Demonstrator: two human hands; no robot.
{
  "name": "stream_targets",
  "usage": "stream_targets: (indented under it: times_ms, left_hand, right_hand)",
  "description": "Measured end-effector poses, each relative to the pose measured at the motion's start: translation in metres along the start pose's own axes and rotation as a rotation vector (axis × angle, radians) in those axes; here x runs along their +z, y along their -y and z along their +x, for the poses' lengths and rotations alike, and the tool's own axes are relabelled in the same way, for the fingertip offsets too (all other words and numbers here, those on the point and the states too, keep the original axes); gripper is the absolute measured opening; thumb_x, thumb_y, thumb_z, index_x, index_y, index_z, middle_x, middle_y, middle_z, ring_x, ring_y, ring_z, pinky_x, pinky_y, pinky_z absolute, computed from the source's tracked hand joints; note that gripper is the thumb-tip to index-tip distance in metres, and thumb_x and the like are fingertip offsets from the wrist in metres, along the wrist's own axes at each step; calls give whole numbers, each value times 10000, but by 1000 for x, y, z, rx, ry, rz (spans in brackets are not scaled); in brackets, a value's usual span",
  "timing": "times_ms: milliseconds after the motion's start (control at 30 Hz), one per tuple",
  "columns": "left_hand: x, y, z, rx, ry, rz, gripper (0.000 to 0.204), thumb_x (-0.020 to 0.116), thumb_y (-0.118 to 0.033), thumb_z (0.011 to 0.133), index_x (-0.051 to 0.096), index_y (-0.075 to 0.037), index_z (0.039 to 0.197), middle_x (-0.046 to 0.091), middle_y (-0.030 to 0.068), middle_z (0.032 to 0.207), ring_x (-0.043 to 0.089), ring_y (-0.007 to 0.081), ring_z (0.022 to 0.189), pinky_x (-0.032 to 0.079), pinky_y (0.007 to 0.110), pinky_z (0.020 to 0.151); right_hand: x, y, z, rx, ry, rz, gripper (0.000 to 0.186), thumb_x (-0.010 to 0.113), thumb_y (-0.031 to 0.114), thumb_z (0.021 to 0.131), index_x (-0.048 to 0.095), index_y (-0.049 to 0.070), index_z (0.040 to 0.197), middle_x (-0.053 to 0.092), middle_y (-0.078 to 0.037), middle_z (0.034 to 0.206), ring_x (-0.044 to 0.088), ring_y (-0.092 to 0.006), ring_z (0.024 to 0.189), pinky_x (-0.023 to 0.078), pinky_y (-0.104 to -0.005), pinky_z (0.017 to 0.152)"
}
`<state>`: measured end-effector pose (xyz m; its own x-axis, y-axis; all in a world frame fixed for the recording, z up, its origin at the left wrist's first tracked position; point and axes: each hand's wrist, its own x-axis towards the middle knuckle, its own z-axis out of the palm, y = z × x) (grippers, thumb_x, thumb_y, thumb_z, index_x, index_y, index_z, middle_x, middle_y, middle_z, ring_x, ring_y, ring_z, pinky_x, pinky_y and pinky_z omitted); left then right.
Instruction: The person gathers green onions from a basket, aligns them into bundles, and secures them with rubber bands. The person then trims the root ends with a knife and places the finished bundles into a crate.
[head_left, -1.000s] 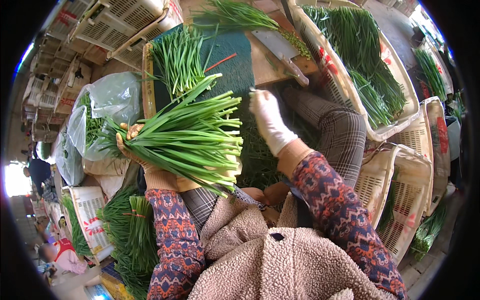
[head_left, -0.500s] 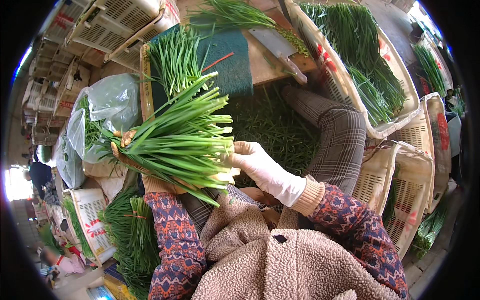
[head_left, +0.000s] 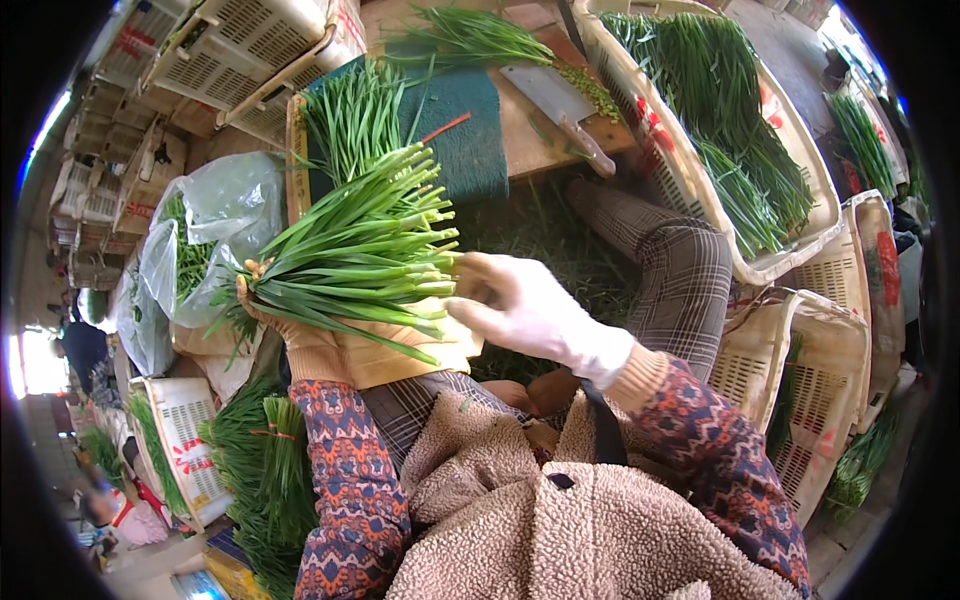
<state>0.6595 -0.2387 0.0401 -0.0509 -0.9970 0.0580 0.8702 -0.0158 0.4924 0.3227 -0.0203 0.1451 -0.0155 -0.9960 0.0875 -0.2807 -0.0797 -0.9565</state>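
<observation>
My left hand (head_left: 290,330), mostly hidden by leaves, is closed round a thick bunch of garlic chives (head_left: 355,260) over my lap. Its pale stem ends fan out to the right; the leaves trail past my fingers on the left. In a white glove, my right hand (head_left: 545,315) is at those stem ends, thumb and fingers parted with a gap between them. Whether the fingertips touch the stems I cannot tell. Behind the bunch, more chives (head_left: 355,115) lie on a green cloth (head_left: 465,130) beside a red strip (head_left: 446,128).
A cleaver (head_left: 555,100) lies on the wooden board (head_left: 520,150), near another heap of chives (head_left: 480,35). At right stands a crate (head_left: 790,245) of chives, with further crates (head_left: 745,345) below it. On the left are a clear plastic bag (head_left: 235,200) and tied bundles (head_left: 285,470).
The bunch has turned slightly and shifted a little left. My right hand's fingers have spread from a pinch at the stem ends. A yellow surface now shows beneath the bunch.
</observation>
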Motion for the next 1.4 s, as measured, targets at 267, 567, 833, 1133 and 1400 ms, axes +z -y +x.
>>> stream_targets:
  times_ms: [267,567,833,1133,1400]
  left_hand:
    - [35,6,-12,-63,-39,65,290,540,-377,885,674,-130,956,661,93,895,610,250,871,506,456,790]
    - [39,2,-21,-76,-22,45,287,545,-372,882,679,-130,959,674,102,906,623,252,862,512,461,790]
    - [47,9,-16,-91,-9,56,286,549,-373,879,680,-131,958,677,100,902,630,247,835,517,453,782]
    - [44,6,-20,-84,-8,52,286,553,-374,877,681,-131,958,680,98,899,638,240,804,523,444,773]
    - [43,8,-20,-108,283,-143,393,507,-444,893,614,-135,1110,609,110,1096,580,250,966,448,457,887]
  right_hand:
    - [-2,-60,-10,81,-68,-171,211,604,232,783,663,48,869,649,-175,765,637,-355,732,520,-419,677]
    - [-23,-5,18,-14,-186,-6,339,668,329,772,685,14,895,663,-150,817,652,-278,767,513,-340,717]
    - [18,-34,46,-91,-420,214,171,636,174,813,675,13,857,635,-145,764,640,-240,739,505,-331,676]
    - [-24,15,31,-99,-365,118,200,712,188,789,584,35,809,519,-12,621,504,-114,583,437,-265,558]
    - [-21,-28,88,21,-598,370,294,555,211,893,544,-5,694,502,-76,572,464,-166,530,401,-312,529]
